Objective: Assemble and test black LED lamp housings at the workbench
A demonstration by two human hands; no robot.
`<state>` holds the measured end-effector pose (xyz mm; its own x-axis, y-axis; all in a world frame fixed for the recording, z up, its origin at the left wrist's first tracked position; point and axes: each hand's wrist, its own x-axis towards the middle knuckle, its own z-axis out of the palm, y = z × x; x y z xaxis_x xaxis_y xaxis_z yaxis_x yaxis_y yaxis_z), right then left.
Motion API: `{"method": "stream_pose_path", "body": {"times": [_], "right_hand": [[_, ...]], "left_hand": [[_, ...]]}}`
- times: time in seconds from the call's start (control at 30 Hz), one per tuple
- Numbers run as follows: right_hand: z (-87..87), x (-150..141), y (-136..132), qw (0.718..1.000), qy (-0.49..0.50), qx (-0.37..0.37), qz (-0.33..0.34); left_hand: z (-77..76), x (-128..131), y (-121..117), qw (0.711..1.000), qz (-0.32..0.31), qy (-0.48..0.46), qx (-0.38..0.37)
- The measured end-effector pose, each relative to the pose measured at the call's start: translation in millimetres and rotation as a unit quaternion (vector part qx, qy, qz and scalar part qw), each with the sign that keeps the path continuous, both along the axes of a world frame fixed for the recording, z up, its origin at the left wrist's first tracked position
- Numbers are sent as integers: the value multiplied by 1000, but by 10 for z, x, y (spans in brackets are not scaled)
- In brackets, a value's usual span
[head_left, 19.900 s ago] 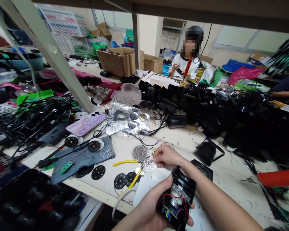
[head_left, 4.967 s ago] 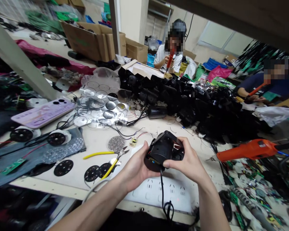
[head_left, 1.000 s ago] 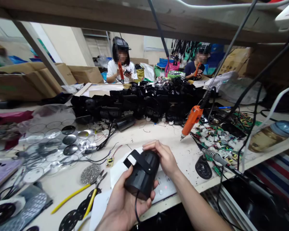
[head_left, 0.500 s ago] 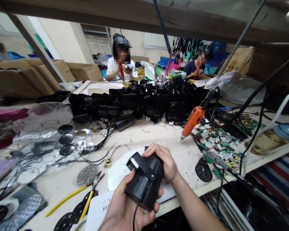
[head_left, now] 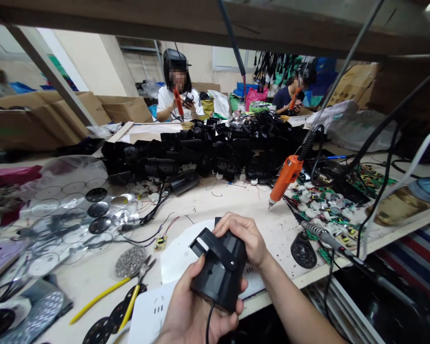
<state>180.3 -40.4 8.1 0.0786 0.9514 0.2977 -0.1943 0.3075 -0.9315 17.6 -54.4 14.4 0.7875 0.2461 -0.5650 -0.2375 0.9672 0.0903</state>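
Note:
A black plastic housing (head_left: pixel 217 282) with a swivel bracket (head_left: pixel 218 251) across it is held between my two hands, above the front of the bench. My left hand (head_left: pixel 191 306) cradles it from below, thumb on the near left side and fingertips showing round the right edge. My right hand (head_left: pixel 245 236) is closed over its far right end, the fingers bent across the top. A black cord (head_left: pixel 209 320) hangs from the near end of the housing. Its underside is hidden by my palm.
Yellow-handled cutters (head_left: pixel 132 296) lie left, near a metal wool ball (head_left: pixel 129 262). An orange electric screwdriver (head_left: pixel 286 179) hangs right, above a soldering iron (head_left: pixel 329 243) and circuit boards (head_left: pixel 347 212). Black housings (head_left: pixel 186 157) are heaped behind. Two co-workers (head_left: pixel 181 98) sit across.
The housing has turned slightly in my hands and shifted a little to the right. The seam along its face shows less now. Both hands keep their hold.

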Motion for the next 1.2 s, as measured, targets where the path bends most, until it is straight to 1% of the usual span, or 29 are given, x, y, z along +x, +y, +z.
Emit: {"method": "stream_pose_path", "body": {"times": [0.2,0.33,0.47,0.57,0.63,0.73,0.8,0.87,0.97,1.03,1.07,1.1,1.13,1.17,1.2], "right_hand": [[47,5,-68,1000,-4,-6,-3],[92,29,-136,1000,-4,-13,-5],[107,35,-243,1000,-1,-14,-9],[96,7,-344,1000,-10,-20,-14],[70,-12,-395,999,-22,-28,-24],[-10,-7,-429,996,-49,-49,-63],[-75,22,-458,989,-78,-63,-112],[-124,46,-541,974,-112,-71,-185],[-141,14,-799,941,-150,-75,-295],[-128,-73,-1011,927,-177,-80,-320],[-119,-134,-1103,923,-208,-86,-313],[-109,-200,-1176,926,-220,-94,-291],[-100,-268,-1224,936,-212,-109,-260],[-92,-331,-1245,949,-180,-132,-222],[-84,-385,-1243,962,-122,-162,-182]], "left_hand": [[-1,12,-58,1000,-15,-23,12],[30,-7,-136,998,-20,-47,49],[37,-46,-235,995,-29,-67,69],[22,-60,-322,995,-41,-32,81],[29,-40,-383,996,-33,6,82],[103,44,-451,996,-10,67,64],[182,119,-463,993,16,102,53],[254,185,-444,987,71,129,58],[300,239,-377,970,167,154,88],[284,254,-331,958,207,169,102],[265,258,-314,953,221,175,108],[240,262,-303,949,232,177,116],[212,264,-298,947,238,177,126],[182,265,-298,947,234,174,136],[151,264,-302,950,219,172,143]]}}
